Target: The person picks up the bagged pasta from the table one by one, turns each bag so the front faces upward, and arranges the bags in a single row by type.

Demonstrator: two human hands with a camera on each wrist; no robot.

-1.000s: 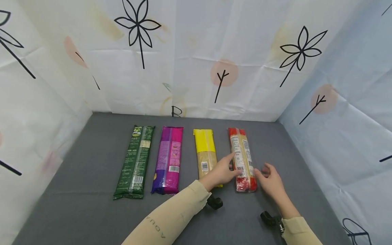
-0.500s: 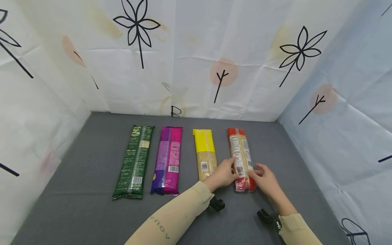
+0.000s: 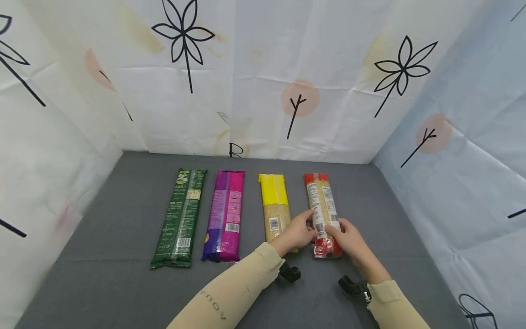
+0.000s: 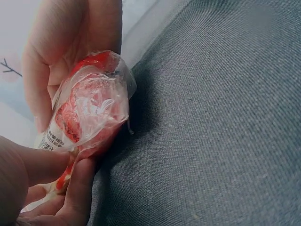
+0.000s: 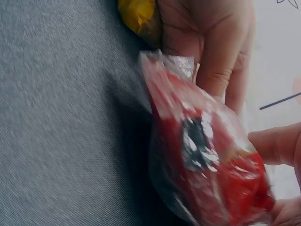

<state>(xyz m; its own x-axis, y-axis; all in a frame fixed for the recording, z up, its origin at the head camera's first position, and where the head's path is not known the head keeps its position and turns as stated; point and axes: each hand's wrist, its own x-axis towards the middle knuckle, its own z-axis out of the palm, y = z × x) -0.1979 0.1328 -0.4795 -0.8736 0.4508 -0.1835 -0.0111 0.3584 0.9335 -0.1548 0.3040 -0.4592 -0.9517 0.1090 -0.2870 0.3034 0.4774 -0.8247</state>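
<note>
A red spaghetti packet (image 3: 324, 205) with a clear middle lies lengthwise on the grey cloth, its printed back facing up. From its left side my left hand (image 3: 299, 232) pinches the edge between thumb and fingers, also seen close up in the left wrist view. My right hand (image 3: 351, 240) grips the opposite side, thumb laid over the top and fingers along the edge. The packet's crinkled red end (image 5: 211, 155) fills much of the right wrist view. Under my left forearm, the lower part of a yellow spaghetti packet (image 3: 276, 201) is partly hidden.
Farther left lie a pink and purple packet (image 3: 225, 214) and a green packet (image 3: 179, 219), roughly side by side. Grey cloth (image 3: 123, 292) covers the table. White printed sheets (image 3: 255, 68) stand behind it and at both sides.
My right hand has moved left, from beside the red spaghetti packet onto it, and its thumb now lies on top. The packet has shifted slightly left. My left hand stays nearly in place.
</note>
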